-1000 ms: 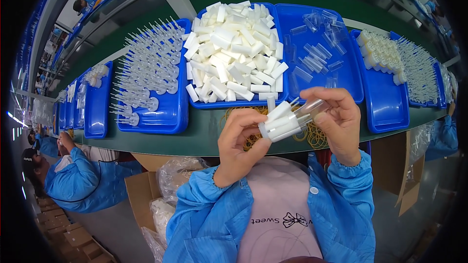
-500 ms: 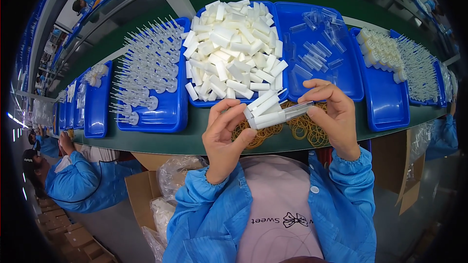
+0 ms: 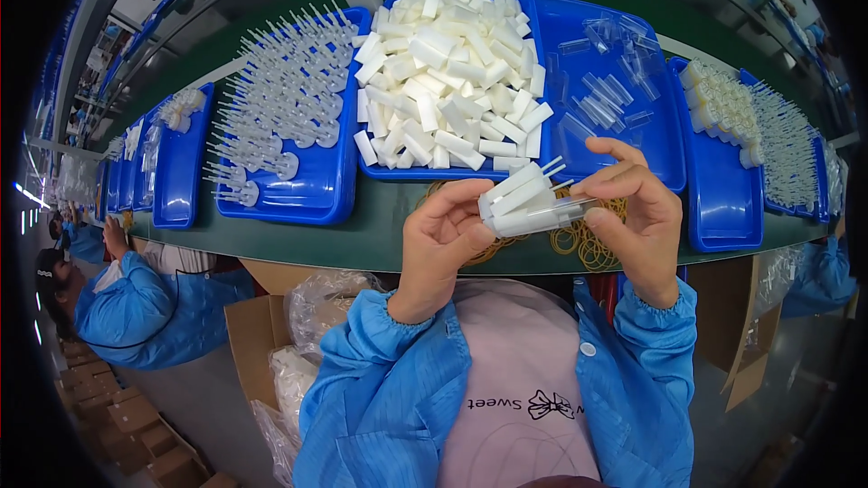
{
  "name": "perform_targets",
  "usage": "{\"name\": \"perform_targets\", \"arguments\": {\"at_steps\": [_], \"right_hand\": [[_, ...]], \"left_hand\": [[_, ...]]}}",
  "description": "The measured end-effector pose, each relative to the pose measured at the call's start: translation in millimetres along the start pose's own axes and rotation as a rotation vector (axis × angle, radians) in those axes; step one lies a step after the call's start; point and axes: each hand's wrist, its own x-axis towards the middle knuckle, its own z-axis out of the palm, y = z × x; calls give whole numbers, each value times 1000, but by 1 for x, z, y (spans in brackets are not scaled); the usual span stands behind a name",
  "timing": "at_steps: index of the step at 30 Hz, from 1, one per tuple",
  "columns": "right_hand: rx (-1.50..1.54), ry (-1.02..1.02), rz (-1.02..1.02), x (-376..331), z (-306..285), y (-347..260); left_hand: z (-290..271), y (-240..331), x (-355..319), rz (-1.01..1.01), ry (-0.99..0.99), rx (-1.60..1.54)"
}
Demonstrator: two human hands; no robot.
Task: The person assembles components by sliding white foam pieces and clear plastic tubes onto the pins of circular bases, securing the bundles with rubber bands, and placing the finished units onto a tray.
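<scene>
Between the thumb and fingers of my left hand (image 3: 441, 242) is the base of a white pronged holder (image 3: 489, 214). Several flat white blocks (image 3: 523, 186) sit on it, and thin white prongs stick out past some of them toward the right. My right hand (image 3: 637, 217) pinches the far end of a clear plastic tube (image 3: 568, 211) between thumb and index finger. That tube lies around part of the lowest white block, with its outer end bare of filling. Both hands are just in front of the tray of white blocks, over the table edge.
Behind my hands stands a blue tray (image 3: 407, 173) heaped with white blocks. Right of it, another blue tray (image 3: 665, 163) holds clear tubes. At left, a tray (image 3: 307, 203) carries upright pronged holders. Rubber bands (image 3: 597, 239) lie under my hands. A co-worker (image 3: 149, 307) sits at left.
The clear tube now reaches further over the lowest white block. Trays and hands appear a little further right as the view shifts.
</scene>
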Motion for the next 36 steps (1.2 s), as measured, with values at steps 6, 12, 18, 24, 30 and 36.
{"name": "perform_targets", "arguments": {"at_steps": [6, 12, 18, 24, 30, 36], "right_hand": [[-85, -55, -7, -3, 10, -1], [-105, -19, -65, -8, 17, -3], [-136, 3, -109, -13, 19, -3], [-140, -18, -70, -9, 13, 3], [50, 166, 209, 19, -32, 26], [-1169, -39, 476, 21, -71, 80]], "left_hand": [[-2, -1, -3, 171, -33, 174], [1, -4, -8, 197, -1, 180], [3, -3, -8, 240, -40, 212], [3, -6, 0, 115, -55, 98], [-4, 1, 3, -120, 43, -124], [-4, 5, 4, -238, 37, -100]]}}
